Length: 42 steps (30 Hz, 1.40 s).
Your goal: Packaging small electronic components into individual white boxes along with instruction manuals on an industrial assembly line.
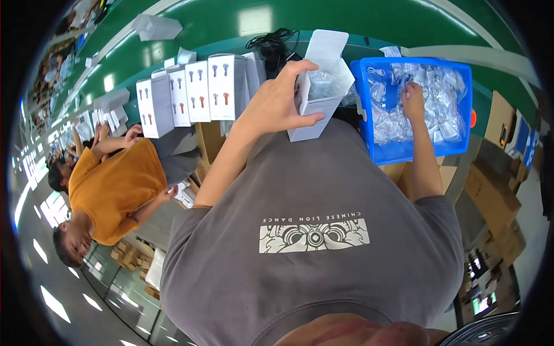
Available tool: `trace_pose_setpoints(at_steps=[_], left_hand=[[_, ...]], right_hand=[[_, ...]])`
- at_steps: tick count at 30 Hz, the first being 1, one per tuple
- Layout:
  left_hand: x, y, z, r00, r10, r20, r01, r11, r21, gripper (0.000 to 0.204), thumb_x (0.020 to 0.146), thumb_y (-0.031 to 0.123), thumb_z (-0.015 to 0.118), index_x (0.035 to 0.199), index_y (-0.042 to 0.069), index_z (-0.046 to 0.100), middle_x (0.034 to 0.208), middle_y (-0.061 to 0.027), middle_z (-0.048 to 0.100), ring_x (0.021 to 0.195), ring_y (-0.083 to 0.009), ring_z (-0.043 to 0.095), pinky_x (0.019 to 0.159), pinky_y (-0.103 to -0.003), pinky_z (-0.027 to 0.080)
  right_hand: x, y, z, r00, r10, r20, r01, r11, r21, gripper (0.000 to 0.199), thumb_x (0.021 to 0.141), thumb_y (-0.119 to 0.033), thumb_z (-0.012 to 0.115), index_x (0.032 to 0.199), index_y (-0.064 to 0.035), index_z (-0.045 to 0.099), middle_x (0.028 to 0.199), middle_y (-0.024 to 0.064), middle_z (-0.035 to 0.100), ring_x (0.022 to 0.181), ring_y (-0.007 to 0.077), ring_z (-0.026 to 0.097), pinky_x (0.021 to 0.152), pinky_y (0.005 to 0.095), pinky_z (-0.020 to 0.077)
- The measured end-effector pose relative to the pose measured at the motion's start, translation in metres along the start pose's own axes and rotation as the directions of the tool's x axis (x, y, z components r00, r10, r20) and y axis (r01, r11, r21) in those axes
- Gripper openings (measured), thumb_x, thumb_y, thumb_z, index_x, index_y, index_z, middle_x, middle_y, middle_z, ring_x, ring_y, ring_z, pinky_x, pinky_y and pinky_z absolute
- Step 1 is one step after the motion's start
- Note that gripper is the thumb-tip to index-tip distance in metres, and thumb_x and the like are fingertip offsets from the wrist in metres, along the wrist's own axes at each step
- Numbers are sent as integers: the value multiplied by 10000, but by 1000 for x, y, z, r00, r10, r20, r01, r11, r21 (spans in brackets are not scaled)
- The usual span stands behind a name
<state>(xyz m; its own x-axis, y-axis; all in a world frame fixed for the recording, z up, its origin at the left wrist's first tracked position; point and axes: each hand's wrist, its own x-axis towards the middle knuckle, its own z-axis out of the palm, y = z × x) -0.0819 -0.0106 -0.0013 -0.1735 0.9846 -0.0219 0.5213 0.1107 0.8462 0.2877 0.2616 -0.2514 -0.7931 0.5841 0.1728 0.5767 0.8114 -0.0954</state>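
My left hand is closed round an upright white carton, thumb on the near side and fingers at its far edge. The carton's top stands open with a flap raised, and a clear plastic bag shows inside. To its right is a blue plastic bin full of small clear packets, some with white cables in them. My right hand reaches into this bin, fingers drawn together and pointing down among the packets. What lies between those fingertips is too small to make out.
White boxes with earphone pictures stand in a row to the left. Black cables lie behind them on the green bench. A white box lies farther back. A co-worker in an orange shirt sits at left. Cardboard boxes stand at right.
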Motion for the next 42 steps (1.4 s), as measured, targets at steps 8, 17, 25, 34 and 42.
trace_pose_setpoints(at_steps=[8,17,25,34,42], left_hand=[[-3,-11,-10,999,27,-26,-28,998,-51,965,652,304,893,1446,168,362,1251,-121,573,815,-332,663,705,-395,559],[-12,2,-27,1000,-6,-21,-2,937,-350,1034,631,303,918,1477,164,340,1241,-175,567,896,-321,668,753,-394,572],[-43,-25,-2,975,-70,-213,-16,925,-378,1011,676,183,926,1485,109,324,1318,-151,509,982,-245,660,797,-359,574],[-60,-30,-5,950,-157,-269,6,872,-489,851,718,160,901,1436,117,445,1297,-127,547,1056,-224,651,839,-340,598],[-52,-24,-15,975,-213,-60,162,872,-461,716,739,104,877,1381,75,560,1287,-76,535,1116,-203,616,903,-343,592]], right_hand=[[124,-142,-222,986,140,-92,69,160,985,117,907,53,552,977,-34,584,1052,203,708,904,248,681,811,302,543],[204,-237,-258,676,-723,142,258,413,874,182,891,24,638,1069,-8,664,1025,139,677,891,271,650,766,326,515],[194,-276,-264,556,-720,415,260,625,736,233,943,-69,635,1167,-13,672,1185,134,616,1129,291,572,956,363,451],[154,-284,-199,899,-432,73,68,303,951,175,946,-69,643,1093,-17,721,1144,98,658,1096,237,626,989,360,491],[159,-275,-190,936,-337,98,-3,271,963,112,936,-43,653,1004,11,724,1012,90,705,1066,183,638,892,312,522]])
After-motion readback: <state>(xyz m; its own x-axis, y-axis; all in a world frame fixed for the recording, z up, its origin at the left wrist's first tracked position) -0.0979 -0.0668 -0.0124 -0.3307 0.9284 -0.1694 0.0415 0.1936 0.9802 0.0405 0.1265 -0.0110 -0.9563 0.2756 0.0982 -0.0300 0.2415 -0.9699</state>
